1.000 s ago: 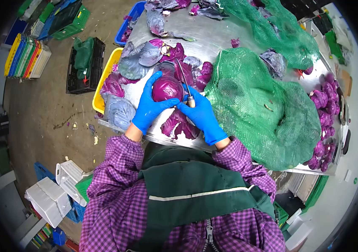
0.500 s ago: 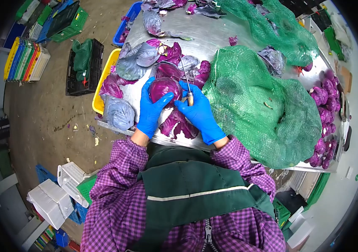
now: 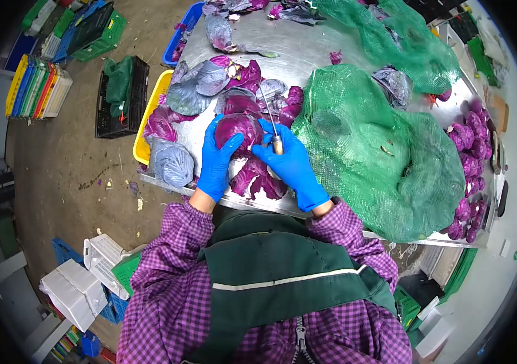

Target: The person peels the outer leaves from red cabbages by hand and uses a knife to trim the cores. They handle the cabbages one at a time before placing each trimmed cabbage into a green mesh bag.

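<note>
A shiny round red cabbage (image 3: 238,133) sits between my two blue-gloved hands, over the near edge of the metal table. My left hand (image 3: 217,159) is wrapped round its left side, thumb across the front. In my right hand (image 3: 290,162) is a knife (image 3: 277,144) with a wooden handle, its thin blade pointing up and away from me. The fingers of that hand also lie against the cabbage's right side. Loose purple leaves (image 3: 258,180) lie just below the cabbage, and more outer leaves (image 3: 201,88) are heaped behind it.
Green net sacking (image 3: 379,151) covers the table (image 3: 295,45) on the right. Several trimmed cabbages (image 3: 469,164) are piled at the right edge. A yellow crate (image 3: 152,112) and a blue crate (image 3: 181,36) stand along the left edge. A bluish cabbage (image 3: 173,164) lies at the left corner.
My right hand and the knife have shifted slightly to the right and towards me. My left hand stays on the cabbage, which has barely moved.
</note>
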`<move>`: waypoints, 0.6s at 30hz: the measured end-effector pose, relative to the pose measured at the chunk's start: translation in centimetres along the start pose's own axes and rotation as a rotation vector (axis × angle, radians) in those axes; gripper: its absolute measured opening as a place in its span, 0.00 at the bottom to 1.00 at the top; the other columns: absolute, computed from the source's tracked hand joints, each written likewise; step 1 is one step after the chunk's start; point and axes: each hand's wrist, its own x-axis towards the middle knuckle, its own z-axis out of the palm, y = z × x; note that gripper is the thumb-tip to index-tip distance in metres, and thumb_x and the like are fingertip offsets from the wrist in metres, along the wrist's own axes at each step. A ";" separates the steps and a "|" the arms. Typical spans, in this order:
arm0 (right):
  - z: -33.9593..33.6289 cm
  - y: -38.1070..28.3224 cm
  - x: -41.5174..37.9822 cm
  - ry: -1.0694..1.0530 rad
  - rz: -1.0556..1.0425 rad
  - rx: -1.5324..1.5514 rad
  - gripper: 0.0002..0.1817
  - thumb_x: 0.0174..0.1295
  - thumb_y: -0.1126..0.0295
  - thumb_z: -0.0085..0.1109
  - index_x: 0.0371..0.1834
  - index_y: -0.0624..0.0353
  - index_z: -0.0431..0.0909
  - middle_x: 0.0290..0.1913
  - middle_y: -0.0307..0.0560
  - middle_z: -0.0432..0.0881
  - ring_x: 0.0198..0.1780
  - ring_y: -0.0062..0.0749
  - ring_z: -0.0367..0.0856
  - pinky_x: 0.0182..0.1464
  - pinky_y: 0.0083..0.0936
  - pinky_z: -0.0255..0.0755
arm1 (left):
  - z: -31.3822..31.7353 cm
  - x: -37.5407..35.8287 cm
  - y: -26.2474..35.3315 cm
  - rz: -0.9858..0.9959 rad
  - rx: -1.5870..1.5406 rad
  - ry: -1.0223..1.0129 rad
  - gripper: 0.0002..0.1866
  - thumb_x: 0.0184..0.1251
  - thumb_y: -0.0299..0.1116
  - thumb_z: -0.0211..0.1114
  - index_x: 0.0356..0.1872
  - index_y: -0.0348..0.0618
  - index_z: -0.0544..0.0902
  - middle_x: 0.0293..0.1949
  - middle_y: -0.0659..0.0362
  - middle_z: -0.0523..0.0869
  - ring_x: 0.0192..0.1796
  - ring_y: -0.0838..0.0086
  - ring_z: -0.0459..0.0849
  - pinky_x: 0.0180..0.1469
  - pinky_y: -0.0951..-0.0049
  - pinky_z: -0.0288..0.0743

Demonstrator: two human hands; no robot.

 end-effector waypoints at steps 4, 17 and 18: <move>0.6 1.1 0.4 0.049 -0.031 -0.122 0.26 0.50 0.74 0.66 0.56 0.59 0.73 0.34 0.38 0.74 0.32 0.18 0.71 0.36 0.20 0.72 | 0.5 -0.3 -0.2 0.065 0.127 0.029 0.38 0.56 0.33 0.72 0.66 0.38 0.61 0.59 0.52 0.71 0.60 0.69 0.73 0.61 0.70 0.71; 1.0 0.2 0.0 0.037 0.042 -0.015 0.24 0.53 0.77 0.60 0.56 0.57 0.72 0.40 0.43 0.75 0.32 0.16 0.72 0.36 0.17 0.71 | 0.9 -0.7 -0.6 0.118 0.135 0.083 0.36 0.57 0.32 0.70 0.66 0.41 0.62 0.60 0.52 0.71 0.61 0.67 0.71 0.63 0.68 0.68; 1.0 0.4 0.2 0.040 0.040 -0.014 0.24 0.53 0.77 0.60 0.56 0.57 0.72 0.40 0.43 0.75 0.32 0.16 0.72 0.36 0.17 0.71 | 1.0 -0.7 -0.9 0.182 0.188 0.099 0.36 0.57 0.32 0.70 0.66 0.41 0.62 0.60 0.52 0.71 0.61 0.67 0.71 0.63 0.68 0.68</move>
